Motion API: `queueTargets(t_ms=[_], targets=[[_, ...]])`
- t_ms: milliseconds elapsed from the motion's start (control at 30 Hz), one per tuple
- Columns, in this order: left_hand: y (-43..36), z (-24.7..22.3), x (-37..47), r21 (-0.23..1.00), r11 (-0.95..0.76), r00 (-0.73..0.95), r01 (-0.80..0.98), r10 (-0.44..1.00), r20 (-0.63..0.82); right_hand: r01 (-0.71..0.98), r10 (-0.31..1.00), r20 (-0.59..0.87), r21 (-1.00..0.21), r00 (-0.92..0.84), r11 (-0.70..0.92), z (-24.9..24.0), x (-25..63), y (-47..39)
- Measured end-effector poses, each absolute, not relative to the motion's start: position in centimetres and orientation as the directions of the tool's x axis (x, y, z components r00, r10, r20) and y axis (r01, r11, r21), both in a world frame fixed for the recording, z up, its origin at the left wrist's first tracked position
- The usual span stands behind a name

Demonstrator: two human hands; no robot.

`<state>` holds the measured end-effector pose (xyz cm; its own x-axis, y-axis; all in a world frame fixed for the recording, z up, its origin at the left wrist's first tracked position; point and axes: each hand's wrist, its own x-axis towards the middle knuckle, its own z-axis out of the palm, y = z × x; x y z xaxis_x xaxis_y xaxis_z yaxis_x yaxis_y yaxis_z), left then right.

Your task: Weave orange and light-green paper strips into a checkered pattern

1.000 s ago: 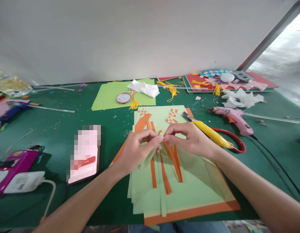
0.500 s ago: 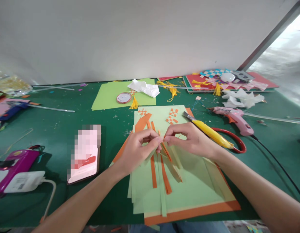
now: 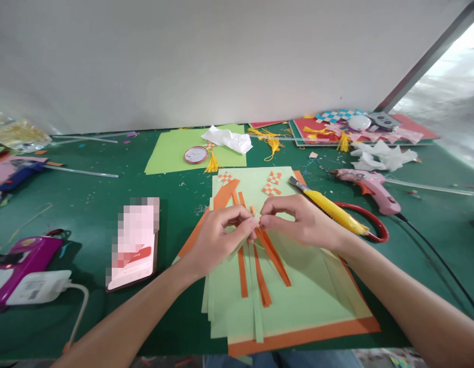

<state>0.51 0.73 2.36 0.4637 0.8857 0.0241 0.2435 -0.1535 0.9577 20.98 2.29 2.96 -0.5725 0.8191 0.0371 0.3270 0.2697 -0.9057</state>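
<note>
My left hand is closed in a pinch on thin paper strips, its thumb pressed against the forefinger. Thumb and forefinger of my right hand pinch at the same spot, almost touching the left fingertips. A folded orange paper strip slants down to the right from between them. The exact crossing of the strips is hidden by the fingers. Below lie more orange strips and a pale green strip on a stack of pale green paper. Small orange-and-green woven pieces rest beyond my hands.
A yellow utility knife lies beside scissors with red handles. Farther right is a pink glue gun with a cord. On the left are a phone and a purple power strip. White tissue and yellow tassels lie behind.
The strip at my fingertips now shows its orange side down to its lower end, where pale green showed before. My hands have hardly shifted.
</note>
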Motion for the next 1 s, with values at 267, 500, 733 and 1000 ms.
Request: queueTargets(t_ms=[267,500,733,1000], targets=[[0.8,2.1,0.3,0.962,-0.147,0.473,0.231,0.881,0.021,0.264,0.833,0.075,-0.929,-0.548,0.258,2.7,20.7,2.2],[0.9,1.9,0.6,0.994,0.099,0.522,0.047,0.846,-0.109,0.275,0.843,0.074,-0.927,-0.534,0.255,2.9,20.7,2.1],[1.0,1.6,0.5,0.969,0.244,0.580,-0.028,0.794,-0.183,0.238,0.837,0.089,-0.938,-0.540,0.253,3.0,20.7,2.1],[1.2,1.3,0.4,0.953,0.295,0.617,-0.070,0.764,-0.191,0.224,0.835,0.097,-0.941,-0.542,0.255,2.9,20.7,2.1]])
